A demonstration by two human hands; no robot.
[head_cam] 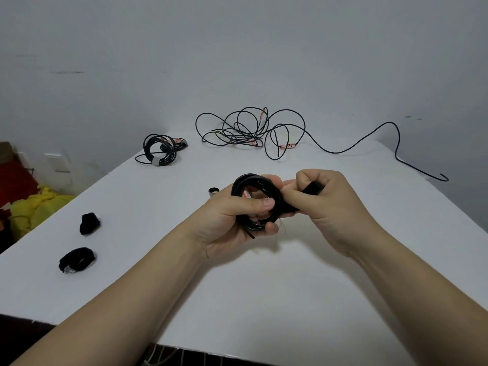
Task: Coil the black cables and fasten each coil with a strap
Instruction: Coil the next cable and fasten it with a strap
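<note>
At the centre of the frame the left hand (237, 215) gripped a coil (253, 186) of thin, glossy black cable, thumb pressed across the front of the round loops and fingers curled behind them. A cut end of the cable stuck out below the hand. The right hand (330, 207) touched the coil's right side and pinched a strap (313, 190), a flat band of matte, fuzzy black fabric, between curled fingers and thumb. One end of the strap ran to the coil's edge.

Both hands hovered above a smooth white table (264, 286). In the upper middle lay a tangle (250, 130) of the same thin black cable in wide, springy loops with small red-and-white tags, one long strand trailing to the right edge. At upper left sat a tied coil (159, 151), round and bound by a pale grey band. At left lay a crumpled strap (89, 223) and, nearer, a looped strap (77, 260), both soft and black. A small dark roll (214, 191) showed just behind the left hand. Yellow cloth (39, 207) lay bunched beyond the table's left edge.
</note>
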